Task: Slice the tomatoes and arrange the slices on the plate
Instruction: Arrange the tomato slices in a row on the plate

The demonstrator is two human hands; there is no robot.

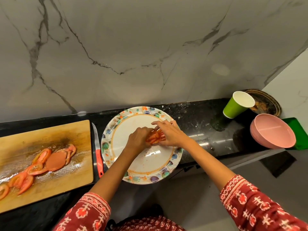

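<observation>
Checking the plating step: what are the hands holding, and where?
Both hands, left hand and right hand, hold a small stack of tomato slices by its edges, over the plate.

- Plate: both hands crowd its centre; near rim bare.
- Left of plate: knife just beside, board beyond.
- Right of plate: open counter, then cup and bowls.

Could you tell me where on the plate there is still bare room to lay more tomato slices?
The plate is bare along its near half, down to the floral rim, and on its left side toward the knife. Its middle right is crowded: the left hand and right hand hold tomato slices there.
</observation>
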